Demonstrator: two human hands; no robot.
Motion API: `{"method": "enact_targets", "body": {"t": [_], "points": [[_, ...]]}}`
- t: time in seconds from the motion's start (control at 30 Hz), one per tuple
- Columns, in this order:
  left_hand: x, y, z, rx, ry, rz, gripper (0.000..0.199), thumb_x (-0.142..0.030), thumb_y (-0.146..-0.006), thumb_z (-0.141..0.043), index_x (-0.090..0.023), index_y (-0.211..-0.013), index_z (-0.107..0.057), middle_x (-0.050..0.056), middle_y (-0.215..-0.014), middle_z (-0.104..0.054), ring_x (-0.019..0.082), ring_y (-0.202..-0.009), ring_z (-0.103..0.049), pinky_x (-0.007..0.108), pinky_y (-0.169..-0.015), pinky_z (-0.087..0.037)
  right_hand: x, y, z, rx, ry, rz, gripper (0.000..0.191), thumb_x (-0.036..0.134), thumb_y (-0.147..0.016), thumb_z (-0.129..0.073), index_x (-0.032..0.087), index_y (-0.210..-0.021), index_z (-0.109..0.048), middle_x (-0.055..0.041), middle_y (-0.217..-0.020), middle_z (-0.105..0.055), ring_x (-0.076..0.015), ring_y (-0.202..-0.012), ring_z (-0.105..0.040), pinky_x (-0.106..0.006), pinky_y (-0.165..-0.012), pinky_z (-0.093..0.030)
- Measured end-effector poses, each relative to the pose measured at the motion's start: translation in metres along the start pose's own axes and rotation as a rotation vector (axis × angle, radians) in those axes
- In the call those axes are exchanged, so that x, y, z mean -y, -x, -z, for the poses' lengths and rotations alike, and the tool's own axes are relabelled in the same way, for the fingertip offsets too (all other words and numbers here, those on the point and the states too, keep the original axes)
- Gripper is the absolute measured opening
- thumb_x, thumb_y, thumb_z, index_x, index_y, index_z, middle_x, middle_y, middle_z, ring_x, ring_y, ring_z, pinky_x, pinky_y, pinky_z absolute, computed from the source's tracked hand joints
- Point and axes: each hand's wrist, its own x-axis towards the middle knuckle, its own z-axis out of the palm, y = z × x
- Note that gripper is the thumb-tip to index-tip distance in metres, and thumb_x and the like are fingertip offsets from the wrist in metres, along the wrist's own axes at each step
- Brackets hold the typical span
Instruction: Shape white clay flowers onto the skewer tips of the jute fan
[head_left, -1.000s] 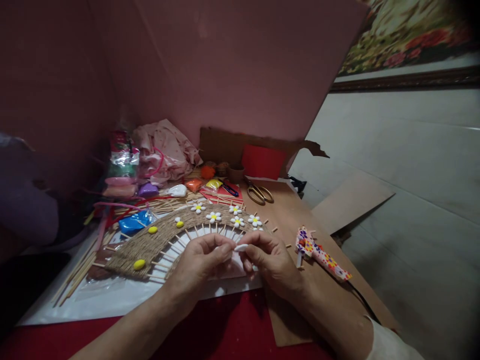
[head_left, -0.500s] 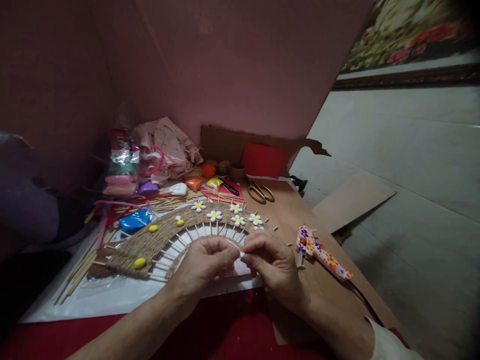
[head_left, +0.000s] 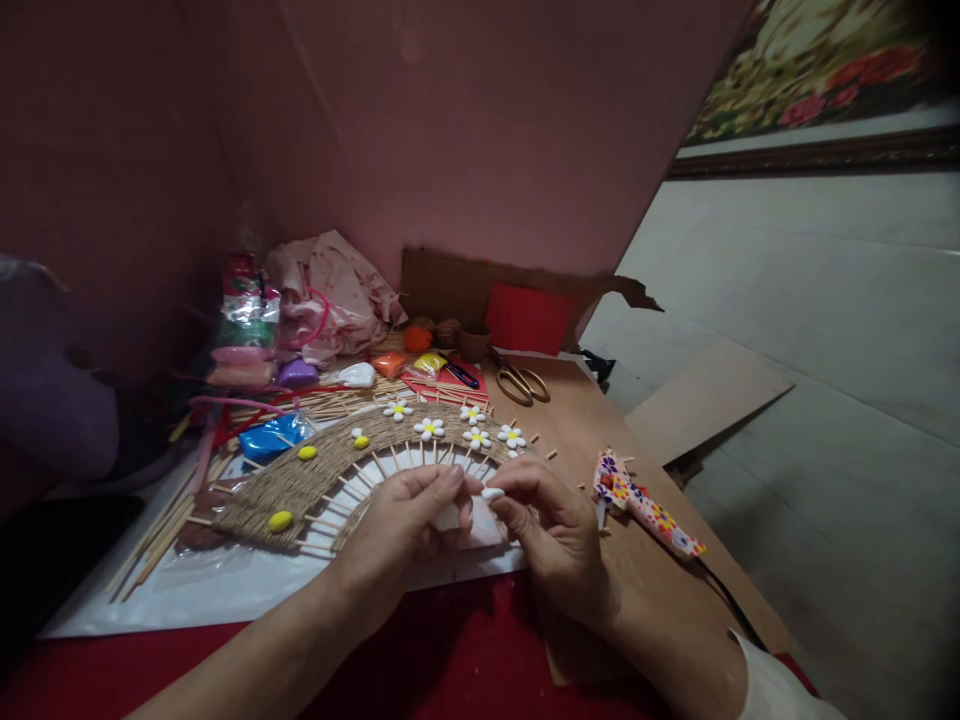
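Between thumb and forefinger, my right hand (head_left: 559, 530) pinches a small white piece of clay (head_left: 491, 493). Close on its left, my left hand (head_left: 409, 515) is closed, thumb against forefinger, one fingertip near the clay; whether it holds anything is hidden. Beneath both hands lies a fan-shaped twine weaving (head_left: 300, 490) on thin wooden sticks. White-petalled clay flowers (head_left: 429, 430) with yellow centres sit on its upper right. Bare yellow clay ovals (head_left: 280, 521) lie on its left side, and one yellow oval (head_left: 361, 442) has a single white petal beside it.
A hot glue gun (head_left: 645, 505) in flowered wrap lies on the cardboard at right, its cord trailing forward. Scissors (head_left: 523, 383) lie behind the weaving. Bags of coloured clay, such as a blue one (head_left: 274, 437), and loose sticks (head_left: 161, 535) are at left.
The white clay piece shows more fully now in my right fingers. My left thumb has lifted slightly, and the hands are slightly changed in pose. The weaving stays in place.
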Motion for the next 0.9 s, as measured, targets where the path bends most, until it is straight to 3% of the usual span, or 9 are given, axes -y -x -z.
{"method": "enact_targets", "body": {"t": [0.07,0.17,0.27,0.4,0.57,0.67,0.8,0.9], "points": [[-0.0014,0.0004,-0.0007,-0.021,0.090,-0.001,0.014,-0.026,-0.077,-0.063,-0.015,-0.086,-0.063,-0.001,-0.065,-0.056,0.007,-0.055,-0.050,0.019,-0.056,-0.040,0.0001,0.0009,0.0009,-0.013,0.037,0.028,0.009,0.013,-0.084,-0.056,0.020,-0.088,-0.060,-0.0013,-0.081,-0.057,-0.0143,-0.076,-0.055,-0.028,-0.068,-0.043],[-0.0021,0.0012,-0.0006,-0.025,0.128,-0.020,0.018,-0.017,-0.073,-0.065,-0.016,-0.091,-0.061,0.000,-0.072,-0.061,0.008,-0.059,-0.053,0.024,-0.063,-0.045,0.0002,0.0020,0.0005,-0.004,0.097,0.059,0.012,0.011,-0.083,-0.057,0.020,-0.089,-0.062,-0.0022,-0.082,-0.056,-0.0146,-0.077,-0.055,-0.029,-0.068,-0.043],[-0.0016,0.0020,-0.0001,-0.041,0.072,-0.061,0.019,-0.019,-0.075,-0.064,-0.015,-0.093,-0.060,0.002,-0.074,-0.063,0.007,-0.055,-0.051,0.023,-0.059,-0.045,0.0004,0.0028,-0.0008,0.015,0.115,0.082,0.013,0.009,-0.081,-0.059,0.020,-0.088,-0.062,-0.0021,-0.082,-0.057,-0.0144,-0.076,-0.055,-0.029,-0.068,-0.043],[-0.0020,0.0023,0.0004,-0.040,0.062,-0.075,0.018,-0.021,-0.075,-0.063,-0.015,-0.092,-0.059,0.002,-0.072,-0.062,0.007,-0.054,-0.050,0.022,-0.057,-0.045,0.0014,0.0032,-0.0008,-0.082,0.093,0.045,0.010,0.010,-0.084,-0.055,0.019,-0.086,-0.059,-0.0019,-0.079,-0.055,-0.0147,-0.074,-0.053,-0.029,-0.067,-0.042],[-0.0049,0.0027,-0.0007,-0.059,0.067,-0.086,0.018,-0.018,-0.073,-0.064,-0.016,-0.091,-0.060,0.002,-0.073,-0.063,0.010,-0.060,-0.055,0.023,-0.060,-0.045,0.0023,0.0030,-0.0002,0.025,0.128,0.055,0.009,0.011,-0.083,-0.056,0.018,-0.085,-0.060,-0.0019,-0.078,-0.057,-0.0139,-0.071,-0.053,-0.028,-0.064,-0.042],[-0.0047,0.0027,-0.0016,-0.067,0.062,-0.084,0.017,-0.018,-0.073,-0.064,-0.016,-0.090,-0.060,0.001,-0.071,-0.062,0.008,-0.058,-0.053,0.020,-0.055,-0.042,0.0014,0.0031,-0.0003,-0.065,0.158,0.070,0.010,0.010,-0.083,-0.056,0.018,-0.088,-0.060,-0.0031,-0.082,-0.057,-0.0152,-0.077,-0.055,-0.030,-0.069,-0.044],[-0.0008,0.0014,-0.0007,-0.031,-0.094,-0.095,0.019,-0.032,-0.076,-0.063,-0.014,-0.082,-0.062,0.001,-0.069,-0.061,0.007,-0.055,-0.050,0.017,-0.050,-0.037,-0.0016,0.0029,-0.0014,0.044,0.175,0.129,0.017,0.007,-0.081,-0.058,0.019,-0.091,-0.062,-0.0040,-0.086,-0.059,-0.0149,-0.080,-0.057,-0.028,-0.069,-0.047],[0.0017,0.0001,0.0004,-0.069,-0.316,-0.111,0.028,-0.041,-0.072,-0.067,-0.014,-0.079,-0.063,0.001,-0.064,-0.060,0.008,-0.052,-0.047,0.017,-0.045,-0.032,-0.0029,0.0034,-0.0015,0.004,0.217,0.132,0.019,0.006,-0.080,-0.058,0.019,-0.093,-0.063,-0.0043,-0.087,-0.059,-0.0142,-0.076,-0.057,-0.026,-0.064,-0.047]]}}
